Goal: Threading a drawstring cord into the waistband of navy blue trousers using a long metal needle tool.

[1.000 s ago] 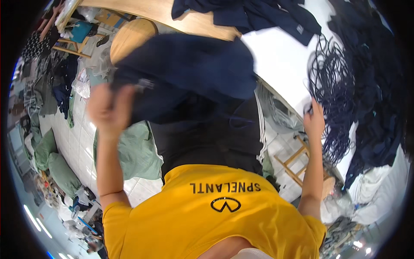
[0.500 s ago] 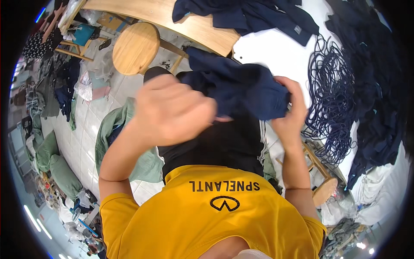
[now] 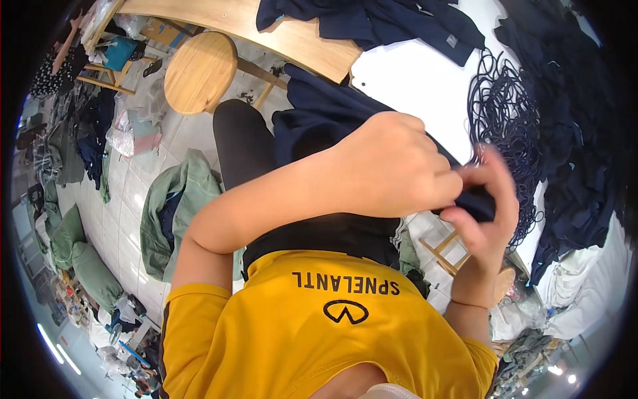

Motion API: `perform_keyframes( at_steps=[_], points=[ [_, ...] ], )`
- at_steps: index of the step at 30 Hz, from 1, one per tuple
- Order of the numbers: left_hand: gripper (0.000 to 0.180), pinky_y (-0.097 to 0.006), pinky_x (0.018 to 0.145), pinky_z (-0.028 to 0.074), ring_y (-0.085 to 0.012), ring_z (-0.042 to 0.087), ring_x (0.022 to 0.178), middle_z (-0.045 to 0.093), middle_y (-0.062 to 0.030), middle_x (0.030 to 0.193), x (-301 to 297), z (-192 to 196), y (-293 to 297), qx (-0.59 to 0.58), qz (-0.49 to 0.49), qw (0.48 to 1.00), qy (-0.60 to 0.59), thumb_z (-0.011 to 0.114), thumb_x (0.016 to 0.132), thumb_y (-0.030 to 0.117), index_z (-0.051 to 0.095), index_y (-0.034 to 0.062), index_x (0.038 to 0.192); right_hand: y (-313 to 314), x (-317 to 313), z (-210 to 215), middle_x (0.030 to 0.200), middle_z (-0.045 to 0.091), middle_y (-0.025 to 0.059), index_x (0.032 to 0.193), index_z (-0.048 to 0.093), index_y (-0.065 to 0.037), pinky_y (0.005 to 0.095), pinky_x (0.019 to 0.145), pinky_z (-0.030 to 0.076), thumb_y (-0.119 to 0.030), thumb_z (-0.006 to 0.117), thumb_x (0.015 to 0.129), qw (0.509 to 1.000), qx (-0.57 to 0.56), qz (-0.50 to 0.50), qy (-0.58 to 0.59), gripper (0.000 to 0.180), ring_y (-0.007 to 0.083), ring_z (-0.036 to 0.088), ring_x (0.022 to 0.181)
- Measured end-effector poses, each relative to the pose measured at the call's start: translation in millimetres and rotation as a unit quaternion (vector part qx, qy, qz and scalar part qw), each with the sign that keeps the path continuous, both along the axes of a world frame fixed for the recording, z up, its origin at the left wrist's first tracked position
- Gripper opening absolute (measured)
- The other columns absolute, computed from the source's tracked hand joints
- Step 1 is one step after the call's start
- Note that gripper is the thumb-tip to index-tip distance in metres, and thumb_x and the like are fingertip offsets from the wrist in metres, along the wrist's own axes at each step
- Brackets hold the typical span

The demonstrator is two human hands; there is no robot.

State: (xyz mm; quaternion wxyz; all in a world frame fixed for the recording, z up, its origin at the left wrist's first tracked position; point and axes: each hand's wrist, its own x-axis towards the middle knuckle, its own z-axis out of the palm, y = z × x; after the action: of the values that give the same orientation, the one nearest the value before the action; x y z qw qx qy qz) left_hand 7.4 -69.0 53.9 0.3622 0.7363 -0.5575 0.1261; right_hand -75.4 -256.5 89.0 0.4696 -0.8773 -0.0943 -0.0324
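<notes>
A navy garment (image 3: pixel 309 130) lies across my lap, and part of it stretches right toward my hands. My left hand (image 3: pixel 399 169) reaches over the cloth with its fingers curled into a fist, back of the hand up. Whatever it holds is hidden underneath. Close against its knuckles, my right hand (image 3: pixel 492 203) curves thumb and fingers around a dark fold of the garment; its fingertips are slightly blurred.
A white-topped table (image 3: pixel 412 86) stands ahead, bearing a tangle of navy cords (image 3: pixel 502 110) and a dark cloth heap (image 3: pixel 575 133). Another navy garment (image 3: pixel 399 26) spans the wooden tabletop (image 3: pixel 292 36). A round stool (image 3: pixel 199 73) and green cloth (image 3: pixel 159 213) are to the left.
My left hand has swung right across my lap to meet the right hand. My right hand has moved lower and farther right, drawing part of the navy garment along.
</notes>
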Motion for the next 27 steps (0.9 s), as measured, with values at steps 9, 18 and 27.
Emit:
perform_keyframes(
  at_steps=[9,18,27],
  points=[
    [0.042,-0.038,0.051,0.037,-0.0323,0.05,0.053,0.048,-0.0146,0.054,8.0,-51.5,54.6,0.263,-0.123,0.84,0.459,0.065,0.081,0.038,0.055,0.0001,0.068,-37.5,-0.9,-33.6,0.074,0.056,0.0027,0.078,0.049,-0.002,0.0199,0.061,0.037,0.003,0.062,0.075,0.989,0.017,-0.072,0.129,0.014,0.0063,0.048,0.067],
    [0.033,-0.036,0.057,0.043,-0.0307,0.058,0.061,0.061,-0.0138,0.065,-13.6,-58.3,53.1,0.167,-0.057,0.848,0.5,0.067,0.078,0.036,0.067,0.004,0.087,-27.0,5.6,-27.8,0.079,0.053,-0.0012,0.086,0.045,-0.005,0.0179,0.065,0.036,0.001,0.057,0.083,0.977,0.069,-0.113,0.169,0.013,0.0041,0.045,0.073],
    [0.022,-0.035,0.059,0.048,-0.0314,0.062,0.067,0.064,-0.0149,0.073,-32.6,-61.3,44.7,0.03,0.041,0.853,0.519,0.071,0.073,0.024,0.067,0.0046,0.082,-2.9,18.1,-27.5,0.112,0.061,0.0154,0.145,0.012,-0.006,0.0273,0.089,0.043,0.0,0.062,0.078,0.952,0.148,0.062,0.261,0.083,0.0187,0.059,0.1]
  ],
)
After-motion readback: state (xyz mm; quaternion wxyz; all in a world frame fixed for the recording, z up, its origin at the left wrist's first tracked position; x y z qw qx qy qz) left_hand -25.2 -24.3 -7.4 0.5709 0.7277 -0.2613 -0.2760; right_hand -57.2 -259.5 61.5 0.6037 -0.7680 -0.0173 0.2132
